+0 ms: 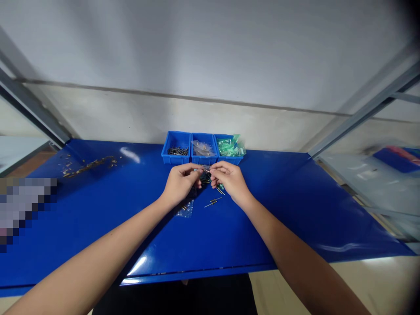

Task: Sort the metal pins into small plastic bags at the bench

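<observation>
My left hand [180,181] and my right hand [229,178] meet above the blue table [98,218], just in front of three blue bins. Between their fingertips both pinch a small clear plastic bag [206,168] with small dark and green parts at it. Under my left wrist lies another small clear bag [185,209] with parts inside. A few thin pins [213,202] lie loose on the table beside my right wrist.
Three blue bins stand at the back: the left one [176,148] holds dark pins, the middle one [204,148] clear bags, the right one [230,146] green bags. Brass-coloured bits [88,165] are scattered at the far left. Metal frame bars rise on both sides.
</observation>
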### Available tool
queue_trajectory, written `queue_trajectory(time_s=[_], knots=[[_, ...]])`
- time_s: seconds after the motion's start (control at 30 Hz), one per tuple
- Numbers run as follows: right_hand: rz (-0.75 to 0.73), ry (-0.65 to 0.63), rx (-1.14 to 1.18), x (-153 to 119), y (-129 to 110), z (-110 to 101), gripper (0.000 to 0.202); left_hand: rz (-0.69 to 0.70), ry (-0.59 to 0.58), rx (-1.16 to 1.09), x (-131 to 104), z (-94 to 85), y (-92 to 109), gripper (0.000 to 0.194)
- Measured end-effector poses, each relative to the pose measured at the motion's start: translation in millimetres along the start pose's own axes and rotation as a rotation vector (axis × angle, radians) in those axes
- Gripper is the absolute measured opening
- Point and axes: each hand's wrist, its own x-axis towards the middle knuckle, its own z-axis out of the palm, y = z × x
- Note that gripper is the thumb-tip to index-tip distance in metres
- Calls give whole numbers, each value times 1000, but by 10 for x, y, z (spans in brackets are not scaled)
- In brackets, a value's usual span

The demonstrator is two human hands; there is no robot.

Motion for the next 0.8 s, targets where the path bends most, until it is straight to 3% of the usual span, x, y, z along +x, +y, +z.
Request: queue_trajectory(time_s=[0.2,0.5,0.8], knots=[[23,-26,181,2,1,2,24,89,-66,105,-51,1,37,28],[-40,-7,29,45,29,-29,38,66,-84,-42,-10,43,-29,15],[-15,17,-36,43,15,-26,30,55,-52,-84,24,33,-106,13]])
